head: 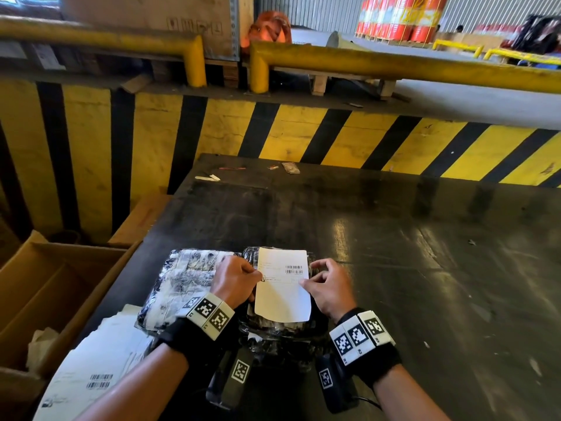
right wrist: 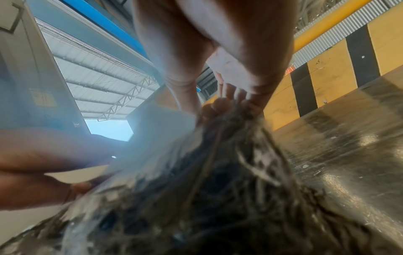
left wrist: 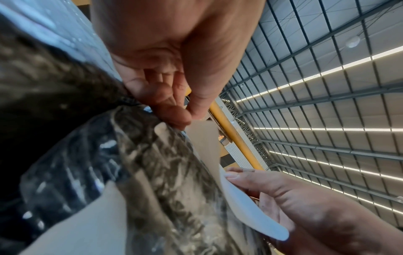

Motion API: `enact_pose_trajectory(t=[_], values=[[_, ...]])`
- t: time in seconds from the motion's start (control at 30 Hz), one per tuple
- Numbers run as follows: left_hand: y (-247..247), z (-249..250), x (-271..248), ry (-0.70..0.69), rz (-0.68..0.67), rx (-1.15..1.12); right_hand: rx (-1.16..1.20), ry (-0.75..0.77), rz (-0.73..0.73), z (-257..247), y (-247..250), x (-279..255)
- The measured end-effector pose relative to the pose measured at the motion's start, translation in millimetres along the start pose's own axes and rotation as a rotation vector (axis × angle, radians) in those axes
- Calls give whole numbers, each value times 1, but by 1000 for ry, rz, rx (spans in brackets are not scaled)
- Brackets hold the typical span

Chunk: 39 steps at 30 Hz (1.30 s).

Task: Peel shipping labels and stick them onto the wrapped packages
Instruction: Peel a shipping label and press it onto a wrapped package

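Note:
A white shipping label (head: pixel 282 287) with barcodes lies over a dark plastic-wrapped package (head: pixel 282 329) on the black table. My left hand (head: pixel 235 279) pinches the label's left edge (left wrist: pixel 202 138) between thumb and forefinger. My right hand (head: pixel 328 287) pinches its right edge, thumb on top; in the left wrist view that edge (left wrist: pixel 250 207) curls up off the wrap against my right fingers (left wrist: pixel 283 195). A second wrapped package (head: pixel 182 281), black and white, lies just left of the first. In the right wrist view the label (right wrist: pixel 157 126) shows blurred over the wrap (right wrist: pixel 218 189).
An open cardboard box (head: pixel 60 287) stands left of the table, with a sheet of labels (head: pixel 97 369) lying at its near edge. Scraps of paper and tape (head: pixel 209 177) litter the table's far edge (head: pixel 334 165). A yellow-and-black striped wall (head: pixel 303 129) rises behind.

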State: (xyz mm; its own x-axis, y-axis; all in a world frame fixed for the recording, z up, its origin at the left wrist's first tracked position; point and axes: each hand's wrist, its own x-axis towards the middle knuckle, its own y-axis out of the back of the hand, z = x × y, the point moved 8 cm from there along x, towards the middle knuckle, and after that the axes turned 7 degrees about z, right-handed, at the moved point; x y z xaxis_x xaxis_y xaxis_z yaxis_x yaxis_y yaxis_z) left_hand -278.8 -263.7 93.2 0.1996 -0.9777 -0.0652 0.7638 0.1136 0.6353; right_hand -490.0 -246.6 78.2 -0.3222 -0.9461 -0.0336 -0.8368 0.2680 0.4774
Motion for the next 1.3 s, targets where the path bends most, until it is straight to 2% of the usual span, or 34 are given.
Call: enact_pose_trajectory(t=[0.2, 0.37, 0.5, 0.6, 0.67, 0.77, 0.83, 0.9, 1.03, 1.2, 1.3], values=[[0, 5, 2, 11, 35, 129, -96, -21, 8, 0, -2, 5], [-3, 9, 6, 3, 7, 254, -237, 1, -1, 0, 3, 9], [-3, 5, 6, -38, 23, 305, -223, 1, -26, 11, 11, 5], [-3, 5, 2, -134, 39, 307, -220, 38, -50, 14, 13, -4], [-3, 14, -8, -288, 55, 353, -251, 113, -51, 9, 14, -10], [-17, 26, -31, -636, 14, 457, -396, 333, -32, -4, 15, -19], [-28, 22, -42, -757, -58, 498, -517, 536, -63, -15, 8, -29], [-34, 16, -48, -840, -99, 522, -637, 668, -178, -20, -7, -38], [-42, 5, -53, -909, -149, 595, -832, 731, -350, -21, -23, -43], [-41, 1, -52, -887, -147, 584, -1026, 695, -364, -21, -28, -22], [-41, -1, -51, -900, -151, 592, -1056, 648, -354, -22, -27, -9]])
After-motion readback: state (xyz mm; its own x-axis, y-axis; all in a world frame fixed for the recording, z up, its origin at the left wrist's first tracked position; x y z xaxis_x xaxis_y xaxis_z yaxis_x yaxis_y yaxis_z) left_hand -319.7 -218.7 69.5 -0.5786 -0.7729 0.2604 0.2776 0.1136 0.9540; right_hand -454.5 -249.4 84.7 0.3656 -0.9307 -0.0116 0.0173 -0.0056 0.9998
